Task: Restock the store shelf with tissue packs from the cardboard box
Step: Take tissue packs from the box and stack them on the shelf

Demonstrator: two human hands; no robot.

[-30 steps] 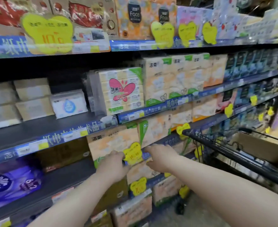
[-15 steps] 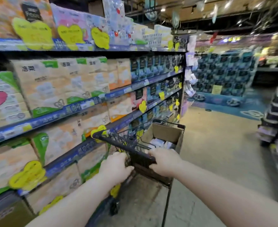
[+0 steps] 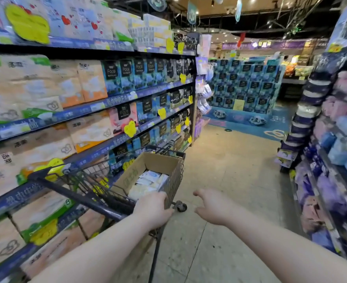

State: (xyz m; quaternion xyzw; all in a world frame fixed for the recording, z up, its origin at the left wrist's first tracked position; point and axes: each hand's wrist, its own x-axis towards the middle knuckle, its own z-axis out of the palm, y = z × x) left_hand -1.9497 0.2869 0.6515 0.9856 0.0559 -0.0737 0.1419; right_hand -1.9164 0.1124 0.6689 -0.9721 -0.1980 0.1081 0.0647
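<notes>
1. Near field, lower frame. Both of my forearms enter from the bottom edge. My left hand (image 3: 153,209) sits at the lower centre with its back to the camera and its fingers curled over the right end of the cart handle (image 3: 76,196). My right hand (image 3: 212,208) is just right of centre, clear of the cart. It holds nothing, with the thumb spread away from loosely extended fingers, above the bare floor (image 3: 230,160).

2. Middle field, centre left. The shopping cart (image 3: 174,178) stands beside the shelving, its dark handle running diagonally from the left of the frame down to my left hand. One caster (image 3: 180,206) shows just right of that hand. The cardboard box (image 3: 158,162) rests inside the basket with its top open. Tissue packs (image 3: 148,179), white and pale, lie in the bottom of the box. I cannot count them.

3. Left side of frame. The store shelf (image 3: 99,106) runs away from me in several tiers with blue edge rails. The nearer bays hold beige packs (image 3: 25,86). Further along are dark blue packs (image 3: 127,75) marked "Face". Yellow tags (image 3: 130,128) hang from the rails.

4. Right side of frame. A second shelf unit (image 3: 336,123) carries pink, blue and purple packs, blurred.

5. Far field, upper centre. A stacked display (image 3: 244,82) of dark blue packs stands at the end of the aisle on a blue floor mat.
</notes>
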